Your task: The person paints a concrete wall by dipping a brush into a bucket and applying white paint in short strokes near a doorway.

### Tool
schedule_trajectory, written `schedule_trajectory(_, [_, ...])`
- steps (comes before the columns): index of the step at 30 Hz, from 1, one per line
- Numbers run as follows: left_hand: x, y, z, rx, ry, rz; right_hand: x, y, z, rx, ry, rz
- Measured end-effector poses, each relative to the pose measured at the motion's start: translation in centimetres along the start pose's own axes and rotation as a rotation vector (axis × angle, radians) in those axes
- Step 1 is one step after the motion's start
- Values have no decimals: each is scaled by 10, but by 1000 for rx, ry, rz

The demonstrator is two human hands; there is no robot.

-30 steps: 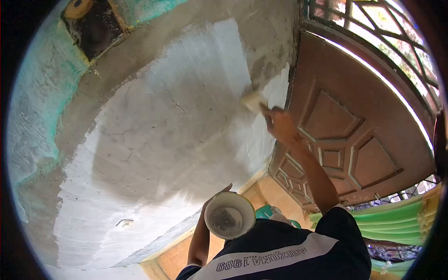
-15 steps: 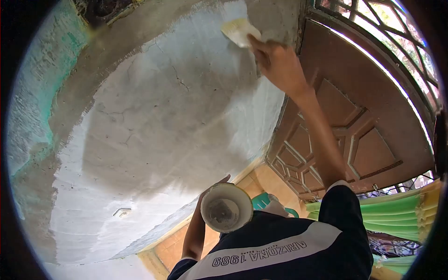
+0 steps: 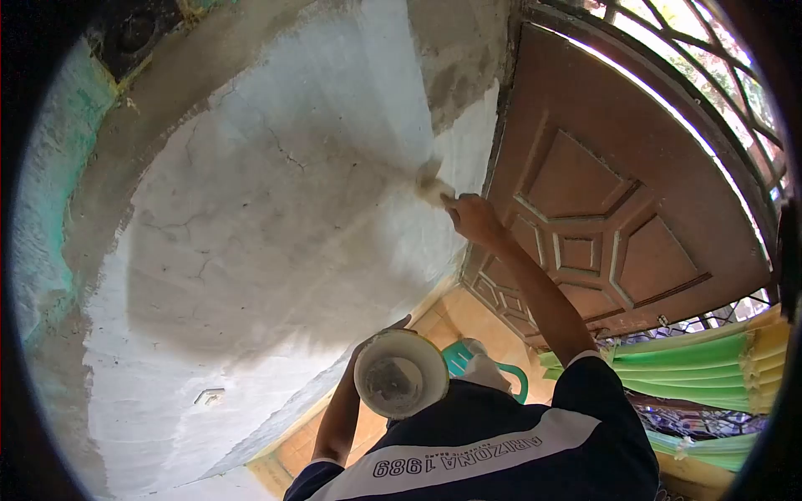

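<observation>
My right hand [image 3: 478, 219], raised to the wall, is closed on the handle of a wide pale paintbrush [image 3: 433, 187]. The brush is smeared by motion, its bristles right at the wall surface [image 3: 276, 225]. Low in front of my chest, my left hand [image 3: 364, 344] is wrapped round the side of a pale bucket [image 3: 428, 357]. Grey-white residue coats the inside and bottom of the bucket. Much of the wall carries a whitish coat with thin cracks, while bare grey strips show along the top and left.
A brown panelled door [image 3: 576, 179] stands right of the wall, under a metal window grille [image 3: 710, 50]. Below are a green plastic chair [image 3: 511, 380] with a pale cloth or bag on it, and a green and yellow curtain [image 3: 693, 367]. Flaking turquoise paint [image 3: 71, 175] edges the left.
My right hand has swept the brush down the wall, from the upper grey patch to the whitened area beside the door. The bucket stays in my left hand. The view has shifted slightly.
</observation>
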State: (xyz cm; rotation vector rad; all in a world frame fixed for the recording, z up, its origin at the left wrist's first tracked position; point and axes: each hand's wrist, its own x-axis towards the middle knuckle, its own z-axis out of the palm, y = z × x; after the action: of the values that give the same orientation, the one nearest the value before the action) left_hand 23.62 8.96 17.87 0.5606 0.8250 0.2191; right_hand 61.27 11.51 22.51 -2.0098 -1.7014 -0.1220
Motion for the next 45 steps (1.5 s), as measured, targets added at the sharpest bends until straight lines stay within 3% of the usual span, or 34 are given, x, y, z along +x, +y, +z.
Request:
schedule_trajectory(4, [8, 2, 10, 12, -22, 43, 9, 9, -33, 38, 44, -76])
schedule_trajectory(6, [12, 0, 9, 11, -31, 64, 20, -1, -77, 199, 223, -94])
schedule_trajectory(8, [19, 6, 14, 6, -38, 75, 34, -37, -136, 391, 368, 77])
schedule_trajectory(10, [24, 10, 19, -3, -39, 80, 63, -37, -168, 406, 611, -119])
schedule_trajectory(13, [28, 11, 24, -21, -33, 90, 87, -68, -236, 428, 574, -68])
schedule_trajectory(16, [33, 11, 30, -35, -29, 97, 122, -70, -252, 301, 727, -301])
schedule_trajectory(26, [48, 15, 30, -50, -31, 116, 121, -64, -217, 118, 576, -339])
schedule_trajectory(29, [52, 15, 31, -56, -29, 115, 108, -58, -199, 141, 517, -250])
schedule_trajectory(31, [56, 19, 34, -55, -31, 108, 98, -51, -188, 71, 354, -108])
schedule_trajectory(35, [56, 13, 36, -50, -32, 98, 84, -20, -177, -27, 203, -94])
schedule_trajectory(37, [54, 9, 36, -49, -29, 96, 80, -23, -205, -93, -53, -85])
schedule_trajectory(45, [47, 6, 31, -46, -20, 87, 133, -54, -282, -151, 266, -313])
